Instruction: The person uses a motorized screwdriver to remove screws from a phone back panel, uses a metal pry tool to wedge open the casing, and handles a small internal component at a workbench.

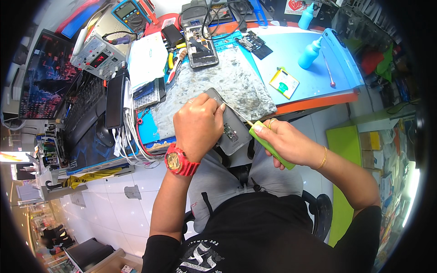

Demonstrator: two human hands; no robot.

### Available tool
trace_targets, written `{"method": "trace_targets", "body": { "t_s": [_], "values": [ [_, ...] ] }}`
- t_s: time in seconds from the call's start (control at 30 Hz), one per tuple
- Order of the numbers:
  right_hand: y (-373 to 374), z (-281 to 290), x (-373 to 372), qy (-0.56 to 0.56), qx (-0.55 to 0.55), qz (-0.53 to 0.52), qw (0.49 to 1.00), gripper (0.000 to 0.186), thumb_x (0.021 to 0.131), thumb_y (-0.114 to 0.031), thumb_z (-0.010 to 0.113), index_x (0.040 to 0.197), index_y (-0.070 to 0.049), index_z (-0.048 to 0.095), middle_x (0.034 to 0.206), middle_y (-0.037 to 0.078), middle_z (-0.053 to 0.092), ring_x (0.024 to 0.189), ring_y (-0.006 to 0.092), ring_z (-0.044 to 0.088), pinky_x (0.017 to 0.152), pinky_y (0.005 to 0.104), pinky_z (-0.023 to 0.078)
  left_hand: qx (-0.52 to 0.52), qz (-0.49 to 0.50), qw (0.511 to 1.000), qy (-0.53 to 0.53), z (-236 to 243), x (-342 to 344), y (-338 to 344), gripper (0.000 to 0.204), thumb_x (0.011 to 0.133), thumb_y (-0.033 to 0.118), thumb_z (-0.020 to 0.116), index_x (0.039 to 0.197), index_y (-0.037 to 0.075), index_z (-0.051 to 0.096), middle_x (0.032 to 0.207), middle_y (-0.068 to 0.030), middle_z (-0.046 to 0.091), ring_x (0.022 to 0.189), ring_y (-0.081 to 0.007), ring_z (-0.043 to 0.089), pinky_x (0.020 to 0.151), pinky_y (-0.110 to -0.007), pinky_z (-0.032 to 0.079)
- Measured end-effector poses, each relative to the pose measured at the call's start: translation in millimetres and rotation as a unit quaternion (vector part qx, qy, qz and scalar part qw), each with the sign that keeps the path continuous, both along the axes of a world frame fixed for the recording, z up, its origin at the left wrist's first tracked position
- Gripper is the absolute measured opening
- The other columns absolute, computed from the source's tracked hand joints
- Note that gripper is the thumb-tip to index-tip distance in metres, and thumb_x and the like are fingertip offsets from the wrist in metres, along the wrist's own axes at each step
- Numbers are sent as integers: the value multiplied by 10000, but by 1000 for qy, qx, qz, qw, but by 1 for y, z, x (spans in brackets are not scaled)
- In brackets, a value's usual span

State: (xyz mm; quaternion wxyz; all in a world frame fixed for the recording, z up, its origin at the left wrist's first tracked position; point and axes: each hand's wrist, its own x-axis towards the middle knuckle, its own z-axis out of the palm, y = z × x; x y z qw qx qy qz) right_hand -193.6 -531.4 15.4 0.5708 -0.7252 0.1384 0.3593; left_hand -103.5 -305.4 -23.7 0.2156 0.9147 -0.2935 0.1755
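Observation:
My left hand (199, 122) is closed around the upper left side of a dark grey phone back cover (235, 128), which has a camera cutout. The cover is tilted over my lap, at the bench's front edge. My right hand (287, 142) grips the green handle (274, 148) of a thin-bladed prying tool. The thin metal blade (237, 112) reaches up and left to the cover's upper right edge, close to my left fingertips. Whether its tip touches the cover I cannot tell. An opened phone (200, 49) with its inner parts exposed lies farther back on the bench.
A stained grey work mat (218, 79) covers the bench middle. To its right lie a yellow-edged battery (284, 83), a blue bottle (310, 55) and a screwdriver (328, 68). At left are a black phone (115, 101), white cables (131, 132), a power supply (98, 57) and a multimeter (132, 16).

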Motion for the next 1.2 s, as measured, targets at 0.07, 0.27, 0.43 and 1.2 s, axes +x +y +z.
{"method": "trace_targets", "body": {
  "t_s": [0.07, 0.27, 0.43, 1.2],
  "values": [
    [1, 1, 1, 1, 2, -5, 1000, 528, 1122, -539, 479, 1172, -19, 558, 798, 48, 583, 538, 125, 636, 470, 295, 548, 11, 5, 1000, -1, 1, 0, -1, 193, 875, 196, 807, 756, 63, 734, 777, -90, 665, 704, -333, 688, 631, -451, 538],
    [4, 4, 2, 0, -3, -14, 1000, 536, 1122, -547, 478, 1159, -19, 564, 792, 47, 581, 534, 126, 634, 471, 296, 549, 16, 13, 1000, -1, 3, 0, -4, 222, 870, 201, 810, 731, 54, 720, 770, -100, 662, 704, -337, 688, 627, -463, 534],
    [4, 1, 3, -2, -3, -10, 1000, 540, 1124, -544, 474, 1172, -14, 568, 794, 45, 582, 535, 124, 634, 469, 295, 548, 21, 14, 1000, 1, 4, 1, -4, 235, 871, 203, 808, 721, 51, 710, 766, -107, 659, 704, -343, 687, 627, -468, 532],
    [6, 0, 3, -49, -25, 0, 999, 521, 1123, -516, 490, 1137, -1, 570, 794, 45, 582, 533, 129, 642, 452, 295, 538, 4, 24, 1000, -7, -3, 0, -3, 213, 885, 213, 810, 756, 66, 728, 786, -91, 669, 712, -335, 694, 634, -459, 538]
  ]
}}
